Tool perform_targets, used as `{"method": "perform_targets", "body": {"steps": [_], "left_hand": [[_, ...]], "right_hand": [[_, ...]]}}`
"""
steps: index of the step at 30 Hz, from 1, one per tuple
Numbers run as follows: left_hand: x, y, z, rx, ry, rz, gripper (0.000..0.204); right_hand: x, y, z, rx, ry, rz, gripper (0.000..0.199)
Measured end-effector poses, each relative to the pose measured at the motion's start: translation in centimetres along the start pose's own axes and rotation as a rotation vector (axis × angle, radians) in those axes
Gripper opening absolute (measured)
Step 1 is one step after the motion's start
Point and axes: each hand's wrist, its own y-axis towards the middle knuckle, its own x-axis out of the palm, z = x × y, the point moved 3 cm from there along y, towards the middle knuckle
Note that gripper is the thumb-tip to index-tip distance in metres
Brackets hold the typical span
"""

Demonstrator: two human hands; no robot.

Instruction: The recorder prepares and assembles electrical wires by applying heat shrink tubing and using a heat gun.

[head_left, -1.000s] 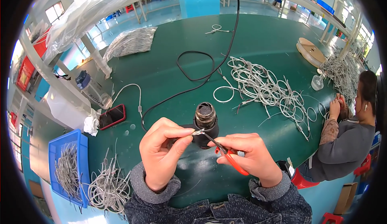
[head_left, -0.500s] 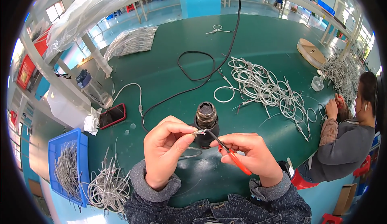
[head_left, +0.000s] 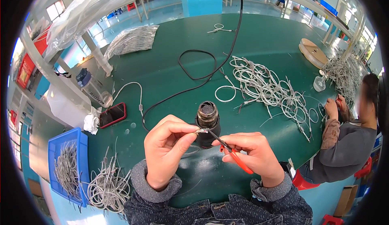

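Observation:
My left hand [head_left: 168, 146] pinches the end of a thin cable [head_left: 201, 131] between thumb and forefinger; short fine wires stick out of it to the right. My right hand [head_left: 253, 152] is closed around a red-handled tool [head_left: 242, 162] with slim dark jaws. Its tip meets or nearly meets the wire ends; whether it grips them I cannot tell. Just beyond my hands a black heat gun [head_left: 208, 121] stands upright, its metal nozzle upward. Part of a grey cable loop [head_left: 190, 151] shows below, between my hands.
Tangled grey cables [head_left: 267, 89] lie right of centre; another bundle [head_left: 108, 186] sits beside a blue bin [head_left: 84, 160] of cables. A phone [head_left: 113, 116], bottle [head_left: 93, 88] and black cord [head_left: 174, 99] are leftward. A co-worker [head_left: 348, 140] sits at the right, near a spool [head_left: 313, 54].
The tool's tip and the wire ends have shifted very slightly. Both my hands keep nearly the same place and hold. The co-worker's hands have moved a little.

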Motion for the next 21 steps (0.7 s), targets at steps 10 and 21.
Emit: {"method": "perform_targets", "body": {"steps": [10, 21], "left_hand": [[0.1, 0.1, 0.2, 0.013, 0.064, -0.013, 0.016], [1.1, -0.1, 0.5, 0.423, 0.593, 0.038, 0.04]], "right_hand": [[0.0, 0.1, 0.0, -0.061, -0.085, -0.017, 0.035], [-0.7, -0.3, 0.0, 0.045, 0.048, 0.028, 0.031]]}}
